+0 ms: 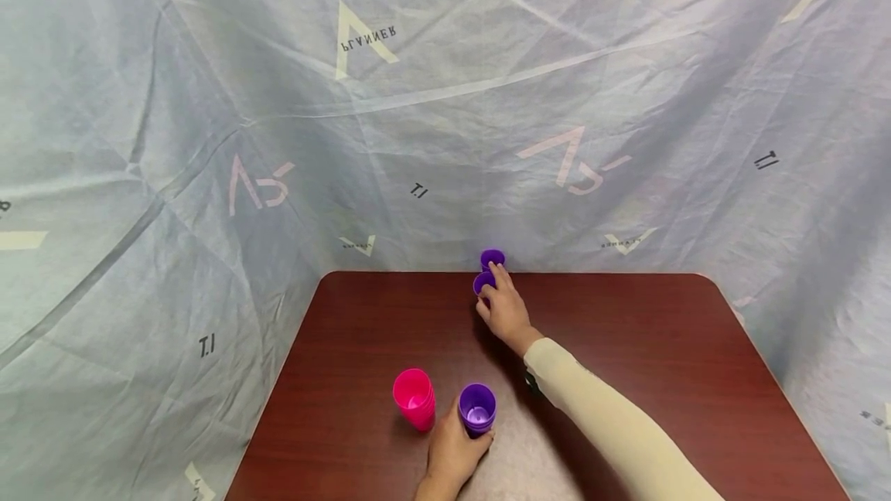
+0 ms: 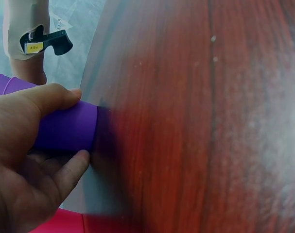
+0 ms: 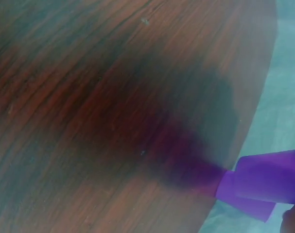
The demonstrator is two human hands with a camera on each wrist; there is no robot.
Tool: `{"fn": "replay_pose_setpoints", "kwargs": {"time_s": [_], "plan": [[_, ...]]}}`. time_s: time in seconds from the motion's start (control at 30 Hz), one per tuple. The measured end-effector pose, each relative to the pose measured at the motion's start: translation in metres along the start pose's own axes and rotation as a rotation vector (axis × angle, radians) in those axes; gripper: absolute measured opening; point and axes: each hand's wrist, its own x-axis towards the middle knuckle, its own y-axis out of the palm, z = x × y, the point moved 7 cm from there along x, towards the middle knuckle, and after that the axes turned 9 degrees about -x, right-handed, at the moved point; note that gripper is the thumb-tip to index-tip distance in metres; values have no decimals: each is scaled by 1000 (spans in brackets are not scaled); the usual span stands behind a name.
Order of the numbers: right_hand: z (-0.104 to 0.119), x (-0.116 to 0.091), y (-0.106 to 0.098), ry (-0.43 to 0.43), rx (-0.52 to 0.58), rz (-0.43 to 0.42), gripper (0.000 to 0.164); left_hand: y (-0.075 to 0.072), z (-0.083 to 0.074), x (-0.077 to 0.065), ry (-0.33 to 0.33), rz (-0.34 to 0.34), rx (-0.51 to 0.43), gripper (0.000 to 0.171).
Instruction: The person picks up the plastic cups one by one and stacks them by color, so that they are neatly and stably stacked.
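Note:
My left hand grips a stack of purple cups upright near the front of the table. In the left wrist view, thumb and fingers wrap around the purple cup stack, its base at the tabletop. At the far edge, my right hand pinches the nearer purple cup, with one finger reaching to a second purple cup just behind. The right wrist view shows two overlapping purple cups, with only a fingertip of that hand visible. A stack of pink cups stands left of my left hand.
The dark red-brown wooden table has rounded far corners. Grey printed sheeting hangs behind its far edge and along both sides. A small black device is strapped to the right wrist, over the sleeve.

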Motion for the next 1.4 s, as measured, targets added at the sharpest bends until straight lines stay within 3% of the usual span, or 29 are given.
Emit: {"fn": "replay_pose_setpoints", "kwargs": {"time_s": [0.2, 0.43, 0.5, 0.67, 0.77, 0.83, 1.1, 1.2, 1.4], "plan": [[5, -6, -12, 10, 66, -49, 10, 0, -1, 1, 9, -4, -9, 64], [12, -14, -30, 65, 102, -14, 57, 2, 5, 0, -7, 3, -19, 65], [14, -17, -36, 88, 121, 15, 63, 3, 6, 0, -18, 7, -14, 66], [20, -23, -48, 99, 163, 49, 48, -3, 0, -1, 33, -23, -8, 66], [25, -26, -59, 49, 195, -1, 38, -5, -4, -1, 105, -65, -4, 68], [30, -29, -67, 5, 221, -54, 33, -5, -4, -2, 119, -72, -1, 69], [52, -40, -91, -179, 324, -175, 23, 0, 3, -2, 8, -11, -11, 70], [60, -45, -99, -244, 396, -187, 22, -1, 0, -2, 43, -25, -7, 72], [71, -56, -114, -324, 576, -202, 26, 1, 1, -3, 184, -85, -43, 77]]}}
